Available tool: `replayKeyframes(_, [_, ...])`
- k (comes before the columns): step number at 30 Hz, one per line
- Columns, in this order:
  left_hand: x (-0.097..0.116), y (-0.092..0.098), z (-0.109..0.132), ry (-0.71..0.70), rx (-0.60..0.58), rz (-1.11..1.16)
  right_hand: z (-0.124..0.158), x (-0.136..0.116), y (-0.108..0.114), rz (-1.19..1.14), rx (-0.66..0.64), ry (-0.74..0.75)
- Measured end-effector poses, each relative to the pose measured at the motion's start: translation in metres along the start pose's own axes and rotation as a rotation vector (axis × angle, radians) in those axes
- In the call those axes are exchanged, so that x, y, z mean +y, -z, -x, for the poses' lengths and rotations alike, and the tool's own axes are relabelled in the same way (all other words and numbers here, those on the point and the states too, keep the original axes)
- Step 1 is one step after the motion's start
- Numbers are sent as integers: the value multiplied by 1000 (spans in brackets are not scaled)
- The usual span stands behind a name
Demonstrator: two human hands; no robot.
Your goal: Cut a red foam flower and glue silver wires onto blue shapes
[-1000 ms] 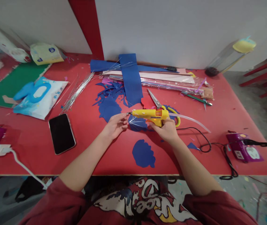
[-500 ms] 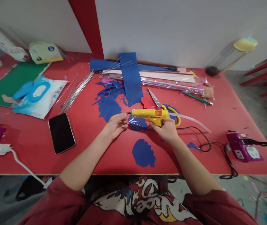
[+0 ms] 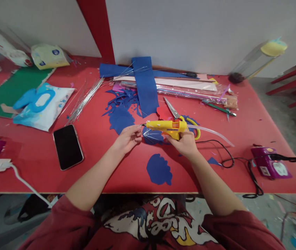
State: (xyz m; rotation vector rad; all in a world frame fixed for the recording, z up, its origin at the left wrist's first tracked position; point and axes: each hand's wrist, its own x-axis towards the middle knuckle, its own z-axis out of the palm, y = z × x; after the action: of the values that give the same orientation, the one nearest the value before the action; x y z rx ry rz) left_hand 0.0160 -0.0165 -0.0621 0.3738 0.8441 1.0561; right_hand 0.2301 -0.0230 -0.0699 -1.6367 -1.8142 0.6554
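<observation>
Yellow plastic forms the body of the hot-glue gun, which sits between the 2 hands, just above the red worktop. Its barrel lies crosswise, the long axis running left to right, roughly parallel to the worktop's near edge. The dark nozzle points left, to the fingertips of the left hand; the handle slants down into the right hand, whose fingers are wrapped closely around it. From the gun's rear, a translucent glue stick extends out past the right hand, bending toward the wearer at its far end.

The left hand has its fingers curled and its thumb and forefinger nearly together beside the nozzle; whether they pinch anything I cannot tell. Just to the right of that hand, thin pale wires fan out over a blue cutout.

Beyond the right hand, yellow-handled scissors lie partly behind the gun, blades pointing away. Nearer the wearer than both hands, between the forearms, is a scalloped blue piece. Left of the left hand lies 1 smartphone, with a bundle of silvery wires beyond it. Well right of the right hand stands a purple power box.
</observation>
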Motion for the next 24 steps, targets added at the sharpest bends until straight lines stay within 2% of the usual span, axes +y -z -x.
replayKeyframes(8, [0, 1, 0, 17, -24, 2, 0, -1, 1, 4, 1, -33])
replayKeyframes(12, [-1, 1, 0, -17, -10, -47, -1, -2, 4, -27, 0, -36])
replayKeyframes(16, [-2, 2, 0, -70, 10, -163, -2, -3, 5, -162, 35, -141])
replayKeyframes(21, [-3, 2, 1, -116, -5, -235, -6, 0, 6, -505, 201, -233])
replayKeyframes(24, [-4, 3, -1, -156, 20, -287, -10, 4, 7, -600, 302, -248])
